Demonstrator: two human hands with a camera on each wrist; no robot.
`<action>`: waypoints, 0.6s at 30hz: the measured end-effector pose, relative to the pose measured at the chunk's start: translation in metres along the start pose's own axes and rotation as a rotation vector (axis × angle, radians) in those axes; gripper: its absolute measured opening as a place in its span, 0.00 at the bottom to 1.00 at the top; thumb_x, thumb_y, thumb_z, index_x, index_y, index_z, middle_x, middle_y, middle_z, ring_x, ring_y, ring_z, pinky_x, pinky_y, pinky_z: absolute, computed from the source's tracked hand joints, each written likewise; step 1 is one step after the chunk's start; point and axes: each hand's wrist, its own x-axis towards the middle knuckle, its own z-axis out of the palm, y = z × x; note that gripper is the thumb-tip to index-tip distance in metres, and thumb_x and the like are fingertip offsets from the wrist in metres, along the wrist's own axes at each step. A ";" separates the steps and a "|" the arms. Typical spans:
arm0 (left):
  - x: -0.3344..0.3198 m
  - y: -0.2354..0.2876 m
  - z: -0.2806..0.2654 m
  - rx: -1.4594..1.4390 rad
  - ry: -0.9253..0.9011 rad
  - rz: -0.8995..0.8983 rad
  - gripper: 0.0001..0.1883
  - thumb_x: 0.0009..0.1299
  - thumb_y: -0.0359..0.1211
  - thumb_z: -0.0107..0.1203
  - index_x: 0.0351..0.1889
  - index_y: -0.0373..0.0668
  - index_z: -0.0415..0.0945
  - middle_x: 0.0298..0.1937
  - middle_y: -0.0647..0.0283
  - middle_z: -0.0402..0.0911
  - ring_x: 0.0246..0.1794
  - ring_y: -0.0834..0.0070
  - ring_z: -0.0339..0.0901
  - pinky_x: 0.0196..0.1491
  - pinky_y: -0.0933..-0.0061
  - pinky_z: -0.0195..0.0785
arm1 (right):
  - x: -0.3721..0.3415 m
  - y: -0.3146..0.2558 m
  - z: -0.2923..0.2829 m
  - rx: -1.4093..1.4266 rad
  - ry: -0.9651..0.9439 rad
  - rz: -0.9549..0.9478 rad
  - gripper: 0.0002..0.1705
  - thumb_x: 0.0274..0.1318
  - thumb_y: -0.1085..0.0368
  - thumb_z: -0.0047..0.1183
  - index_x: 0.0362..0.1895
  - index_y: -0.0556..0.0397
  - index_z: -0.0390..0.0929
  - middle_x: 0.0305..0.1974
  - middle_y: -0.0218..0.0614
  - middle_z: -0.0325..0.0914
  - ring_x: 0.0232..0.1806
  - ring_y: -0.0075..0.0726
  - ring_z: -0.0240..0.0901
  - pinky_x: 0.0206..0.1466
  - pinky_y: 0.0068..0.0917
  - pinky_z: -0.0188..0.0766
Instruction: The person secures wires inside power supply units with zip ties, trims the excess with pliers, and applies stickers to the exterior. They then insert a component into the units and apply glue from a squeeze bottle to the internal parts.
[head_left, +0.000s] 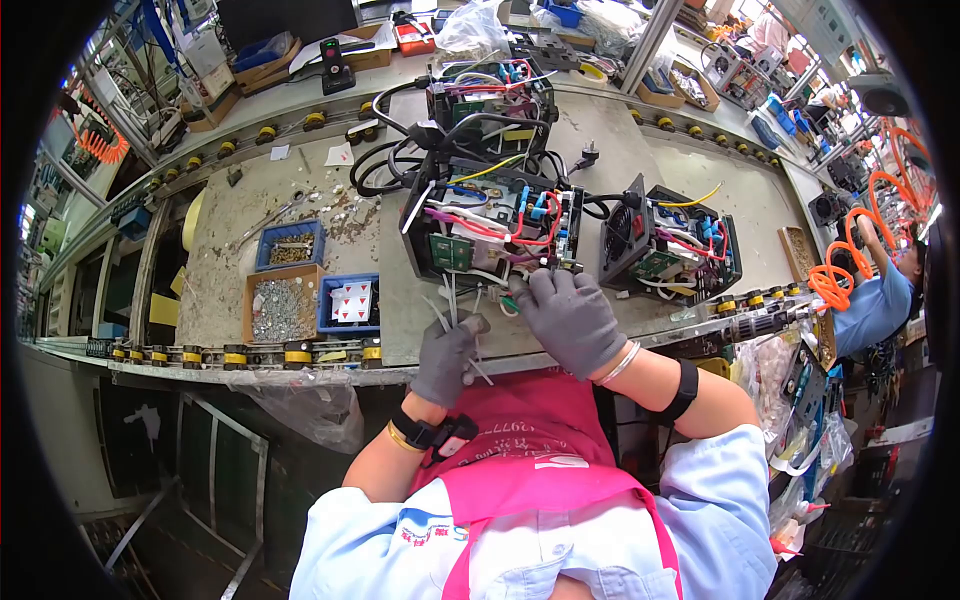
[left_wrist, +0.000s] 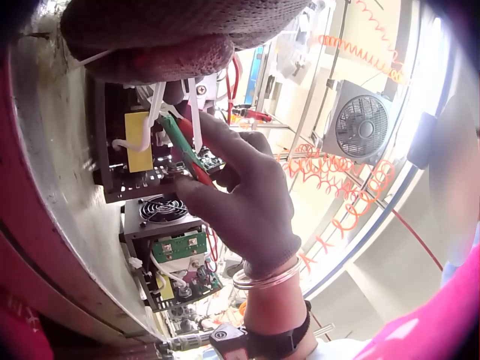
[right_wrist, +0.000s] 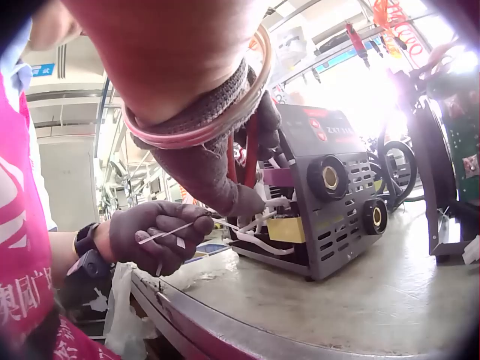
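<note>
Head view: bright, evenly lit, fisheye-bent, black rim
Left wrist view: washed out by white glare toward the right
Right wrist view: glare behind casing [right_wrist: 326, 214]
Surface [right_wrist: 360, 307]: soft sheen

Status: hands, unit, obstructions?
Left hand holds white cable ties. Right hand grips green-and-red tool. Open unit ahead, wiring exposed. White wires close by.

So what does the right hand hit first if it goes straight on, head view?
Probably the near end of the open unit directly ahead. Depth is unclear there, so it may already be touching.
</note>
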 end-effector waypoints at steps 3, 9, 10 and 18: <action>-0.003 0.005 0.004 0.005 0.010 0.002 0.10 0.66 0.37 0.55 0.36 0.38 0.75 0.15 0.73 0.64 0.09 0.86 0.57 0.08 0.83 0.48 | 0.000 0.002 0.001 0.042 0.010 -0.017 0.13 0.53 0.64 0.50 0.43 0.51 0.79 0.30 0.35 0.71 0.30 0.36 0.73 0.29 0.33 0.68; -0.007 0.006 0.000 0.028 0.005 -0.017 0.10 0.66 0.37 0.55 0.35 0.39 0.75 0.16 0.74 0.64 0.09 0.86 0.57 0.08 0.82 0.49 | 0.003 0.008 -0.014 0.152 -0.153 -0.008 0.11 0.54 0.64 0.51 0.40 0.52 0.80 0.29 0.39 0.74 0.27 0.42 0.77 0.24 0.36 0.72; -0.011 0.008 -0.002 0.043 0.013 0.043 0.10 0.67 0.38 0.55 0.35 0.39 0.75 0.16 0.74 0.63 0.09 0.87 0.57 0.08 0.83 0.49 | 0.004 0.012 -0.021 0.202 -0.168 -0.010 0.12 0.54 0.64 0.51 0.41 0.52 0.79 0.29 0.39 0.74 0.27 0.43 0.77 0.24 0.37 0.73; -0.040 0.101 -0.048 0.249 0.080 0.571 0.11 0.74 0.37 0.48 0.30 0.43 0.70 0.19 0.77 0.66 0.15 0.91 0.57 0.18 0.84 0.50 | 0.063 0.084 -0.077 0.121 0.224 0.026 0.23 0.47 0.61 0.56 0.52 0.39 0.79 0.33 0.31 0.71 0.34 0.36 0.72 0.34 0.34 0.68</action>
